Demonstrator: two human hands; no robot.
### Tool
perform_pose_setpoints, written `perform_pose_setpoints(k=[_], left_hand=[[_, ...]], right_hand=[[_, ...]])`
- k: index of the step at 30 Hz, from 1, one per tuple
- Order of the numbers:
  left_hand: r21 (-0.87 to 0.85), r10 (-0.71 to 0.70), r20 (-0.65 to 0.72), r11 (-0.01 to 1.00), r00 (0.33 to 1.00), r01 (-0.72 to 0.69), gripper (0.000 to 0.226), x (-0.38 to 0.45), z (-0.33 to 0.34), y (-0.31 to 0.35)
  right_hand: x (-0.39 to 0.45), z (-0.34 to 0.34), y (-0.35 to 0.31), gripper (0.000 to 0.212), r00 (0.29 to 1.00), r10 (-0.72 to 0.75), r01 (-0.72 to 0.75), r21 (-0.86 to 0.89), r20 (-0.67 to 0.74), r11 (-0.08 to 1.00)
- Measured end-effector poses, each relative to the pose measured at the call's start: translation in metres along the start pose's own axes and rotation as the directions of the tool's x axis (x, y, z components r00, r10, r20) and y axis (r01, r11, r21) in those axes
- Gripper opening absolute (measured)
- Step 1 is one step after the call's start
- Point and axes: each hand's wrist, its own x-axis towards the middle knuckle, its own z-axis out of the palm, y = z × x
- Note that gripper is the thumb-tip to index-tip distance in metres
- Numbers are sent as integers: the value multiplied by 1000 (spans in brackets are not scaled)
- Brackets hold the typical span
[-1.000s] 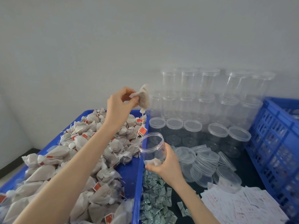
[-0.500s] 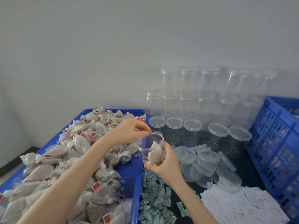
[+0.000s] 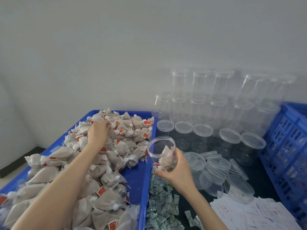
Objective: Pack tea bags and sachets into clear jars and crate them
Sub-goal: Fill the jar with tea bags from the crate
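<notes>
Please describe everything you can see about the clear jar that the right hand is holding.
The jar is a round container of clear plastic, as it looks, with a wide open mouth and no lid. It is held tilted, mouth toward the tea bag tray, above the green sachets. The right hand grips its lower part from the right and below. Inside lie a few greyish tea bags, at least one with a red tag. The left hand does not touch it.
</notes>
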Motion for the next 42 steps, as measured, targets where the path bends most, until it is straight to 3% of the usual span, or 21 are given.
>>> perform_pose_setpoints(k=[3, 7, 10, 13, 16, 18, 20, 21, 23, 25, 27, 29, 30, 32, 34, 35, 38, 42], left_hand=[[-191, 5, -132, 981, 991, -30, 18, -1, -24, 11], [-499, -33, -152, 865, 988, -48, 15, -3, -63, 45], [-700, 64, -113, 703, 992, -125, 12, -15, -88, 78], [-733, 203, -65, 655, 977, -185, 15, -29, -99, 110], [-640, 416, 129, 728, 900, -245, 19, -48, -90, 136], [-455, 567, 363, 800, 739, -391, 15, -62, -73, 150], [-318, 626, 523, 773, 578, -549, 23, -73, -56, 160], [-295, 642, 545, 749, 539, -593, 25, -74, -52, 162], [-371, 655, 530, 750, 538, -547, 17, -68, -52, 159], [-508, 649, 486, 754, 585, -415, 24, -55, -58, 148], [-540, 575, 406, 778, 710, -321, 27, -39, -59, 130], [-380, 432, 355, 877, 829, -294, 21, -26, -49, 105], [-247, 371, 406, 924, 835, -291, 17, -24, -40, 92], [-13, 241, 638, 953, 731, -303, 28, -33, -17, 68], [187, 105, 787, 898, 607, -398, 39, -51, 4, 54], [260, 71, 801, 852, 594, -454, 41, -58, 10, 49], [370, 51, 763, 784, 645, -499, 30, -60, 17, 42], [381, 166, 670, 761, 724, -526, 24, -53, 14, 32]], right_hand=[[1, 2, -2, 113, 1000, 3, -3, 3, 5, 1000], [4, 6, -3, 105, 1000, -11, 11, -22, 15, 1000], [5, 6, -2, 103, 1000, -19, 19, -34, 3, 999], [6, 5, -2, 104, 1000, -30, 30, -41, 4, 999], [5, 5, -2, 102, 999, -36, 36, -35, -3, 999], [5, 4, -2, 95, 999, -44, 44, -17, -21, 999], [4, 3, -2, 85, 997, -67, 67, -22, -22, 998], [4, 1, -2, 83, 997, -74, 74, -36, -13, 997], [4, -1, 0, 77, 997, -75, 75, -28, -3, 997], [5, -3, 2, 74, 998, -65, 65, 8, -15, 998], [5, -5, 4, 77, 998, -50, 51, 38, -25, 998], [5, -6, 6, 77, 998, -50, 52, 47, -36, 998], [4, -6, 7, 76, 998, -47, 49, 51, -40, 998], [3, -5, 9, 78, 999, -37, 39, 59, -40, 997], [2, -4, 10, 79, 999, -37, 39, 56, -36, 998], [1, -4, 10, 79, 999, -41, 43, 50, -32, 998], [-1, -5, 13, 76, 999, -43, 44, 56, -27, 997], [-2, -9, 16, 81, 999, -34, 35, 34, -33, 999]])
